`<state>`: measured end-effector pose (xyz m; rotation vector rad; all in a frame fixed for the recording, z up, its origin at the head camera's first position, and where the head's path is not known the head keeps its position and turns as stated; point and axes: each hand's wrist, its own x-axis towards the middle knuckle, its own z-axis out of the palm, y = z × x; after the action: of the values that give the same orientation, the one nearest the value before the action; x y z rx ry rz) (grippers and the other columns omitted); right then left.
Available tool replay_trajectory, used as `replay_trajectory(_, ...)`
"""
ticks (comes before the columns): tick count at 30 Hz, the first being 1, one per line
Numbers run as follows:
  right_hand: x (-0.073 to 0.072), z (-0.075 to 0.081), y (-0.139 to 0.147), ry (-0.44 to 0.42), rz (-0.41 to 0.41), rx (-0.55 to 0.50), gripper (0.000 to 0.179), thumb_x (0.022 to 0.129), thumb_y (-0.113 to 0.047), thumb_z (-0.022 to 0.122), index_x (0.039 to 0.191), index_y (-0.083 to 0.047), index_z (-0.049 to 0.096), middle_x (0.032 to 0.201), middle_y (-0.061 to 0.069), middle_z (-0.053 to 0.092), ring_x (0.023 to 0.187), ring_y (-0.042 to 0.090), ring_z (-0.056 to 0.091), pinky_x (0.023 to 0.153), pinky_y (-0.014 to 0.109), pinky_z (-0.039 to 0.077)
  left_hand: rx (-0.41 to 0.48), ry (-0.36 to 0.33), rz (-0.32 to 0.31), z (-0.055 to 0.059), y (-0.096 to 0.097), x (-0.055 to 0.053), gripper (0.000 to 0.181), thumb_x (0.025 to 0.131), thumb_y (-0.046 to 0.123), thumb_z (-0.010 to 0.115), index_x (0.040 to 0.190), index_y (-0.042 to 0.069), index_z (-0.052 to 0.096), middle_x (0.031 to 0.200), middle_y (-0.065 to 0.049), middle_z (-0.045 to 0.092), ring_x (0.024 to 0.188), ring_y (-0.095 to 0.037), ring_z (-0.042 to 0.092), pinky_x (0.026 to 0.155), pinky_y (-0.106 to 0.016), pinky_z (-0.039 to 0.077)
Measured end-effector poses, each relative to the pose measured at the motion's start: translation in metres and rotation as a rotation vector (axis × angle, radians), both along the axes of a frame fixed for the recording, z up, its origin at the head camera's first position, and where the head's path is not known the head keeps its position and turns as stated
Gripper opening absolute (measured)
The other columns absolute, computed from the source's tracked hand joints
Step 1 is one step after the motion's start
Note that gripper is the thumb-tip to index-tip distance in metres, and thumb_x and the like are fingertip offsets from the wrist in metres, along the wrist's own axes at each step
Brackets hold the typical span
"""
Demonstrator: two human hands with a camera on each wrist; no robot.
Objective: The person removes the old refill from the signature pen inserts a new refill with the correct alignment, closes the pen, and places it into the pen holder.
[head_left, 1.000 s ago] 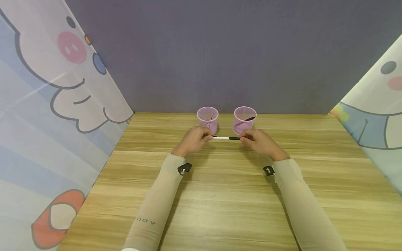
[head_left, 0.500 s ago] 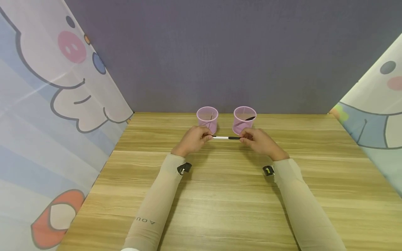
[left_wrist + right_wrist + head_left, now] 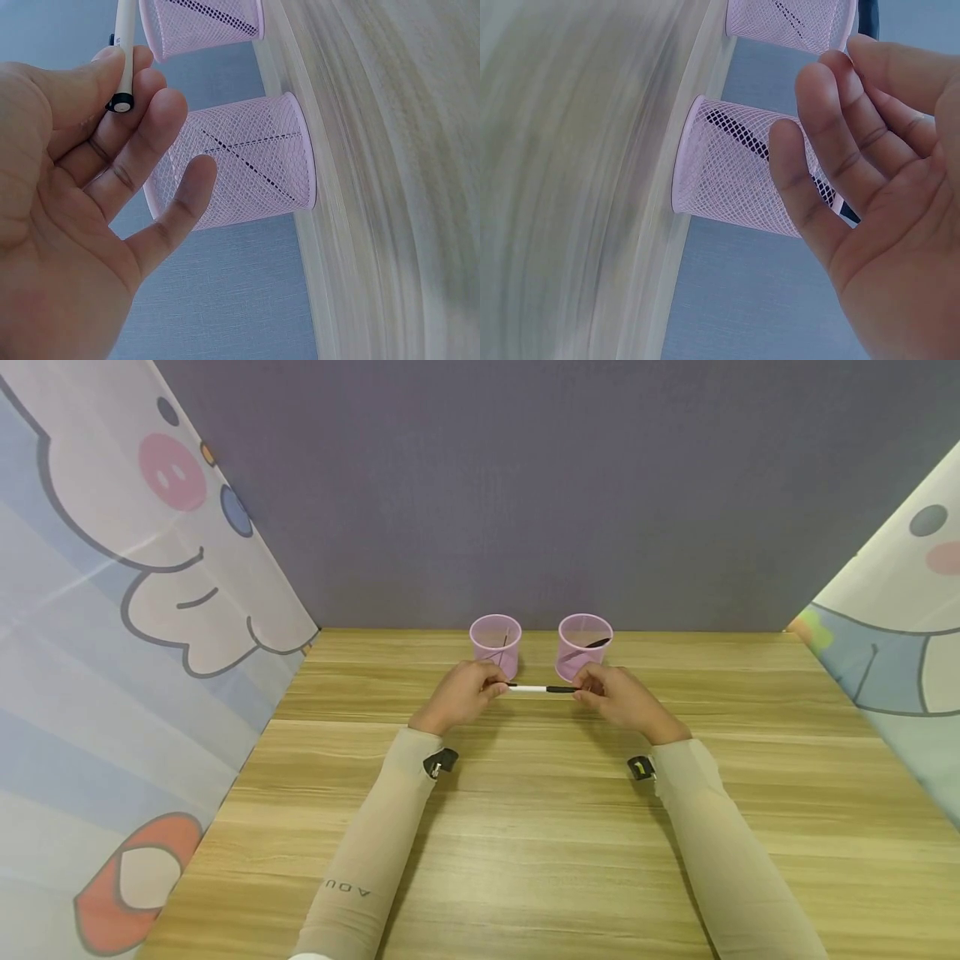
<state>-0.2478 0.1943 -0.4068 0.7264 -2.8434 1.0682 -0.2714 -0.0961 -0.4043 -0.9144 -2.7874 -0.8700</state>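
A white pen with a black section (image 3: 528, 688) is held level between both hands, just in front of two pink mesh cups. My left hand (image 3: 463, 695) pinches its white end between thumb and fingers; in the left wrist view the pen's black-ringed tip (image 3: 122, 103) pokes out below the thumb. On the other side my right hand (image 3: 618, 700) pinches the black end, a bit of which (image 3: 868, 19) shows above the fingertips in the right wrist view. Both hands keep their little fingers loosely extended.
The left pink cup (image 3: 259, 184) has two thin dark sticks inside. A black pen leans in the right pink cup (image 3: 724, 176). Both stand near the back of the wooden table (image 3: 540, 827), before a grey panel (image 3: 555, 510). Cartoon-print cloth (image 3: 90, 677) flanks the table.
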Motion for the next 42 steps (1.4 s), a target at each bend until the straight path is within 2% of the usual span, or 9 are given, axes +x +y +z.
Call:
replay_trajectory(10, -0.0001, 0.0010, 0.0000, 0.008, -0.004, 0.006, 0.008, 0.096, -0.007, 0.069, 0.100, -0.007, 0.063, 0.082, 0.003, 0.064, 0.076, 0.016, 0.057, 0.070, 0.029, 0.048, -0.006, 0.001, 0.001, 0.0008, 0.0002, 0.0005, 0.013, 0.098, 0.019, 0.069, 0.100, 0.008, 0.075, 0.088, -0.002, 0.071, 0.077, -0.013, 0.060, 0.074, -0.032, 0.052)
replay_trajectory(18, 0.0006, 0.0025, 0.0012, -0.013, 0.001, -0.002, 0.008, 0.099, -0.014, 0.068, 0.101, -0.007, 0.067, 0.085, 0.004, 0.068, 0.079, 0.017, 0.059, 0.073, 0.032, 0.049, -0.012, 0.005, 0.006, 0.0019, 0.0005, 0.0004, 0.013, 0.098, 0.018, 0.070, 0.101, 0.008, 0.075, 0.089, -0.003, 0.072, 0.079, -0.015, 0.061, 0.076, -0.033, 0.053)
replay_trajectory(26, -0.0009, 0.0016, 0.0029, -0.021, 0.028, 0.025, 0.018, 0.104, -0.014, 0.059, 0.094, -0.002, 0.068, 0.077, 0.001, 0.059, 0.073, 0.016, 0.052, 0.066, 0.029, 0.046, -0.022, 0.005, -0.002, 0.0026, 0.0003, 0.0020, 0.014, 0.098, 0.019, 0.070, 0.101, 0.007, 0.075, 0.089, -0.004, 0.073, 0.079, -0.015, 0.062, 0.076, -0.033, 0.054)
replay_trajectory(42, -0.0012, -0.0003, 0.0028, -0.022, 0.014, 0.040, 0.017, 0.103, -0.013, 0.060, 0.089, -0.005, 0.066, 0.075, 0.000, 0.059, 0.071, 0.015, 0.051, 0.065, 0.029, 0.044, -0.023, 0.011, -0.005, 0.0013, 0.0006, 0.0017, 0.014, 0.098, 0.019, 0.069, 0.100, 0.007, 0.075, 0.089, -0.004, 0.072, 0.078, -0.015, 0.061, 0.075, -0.032, 0.053)
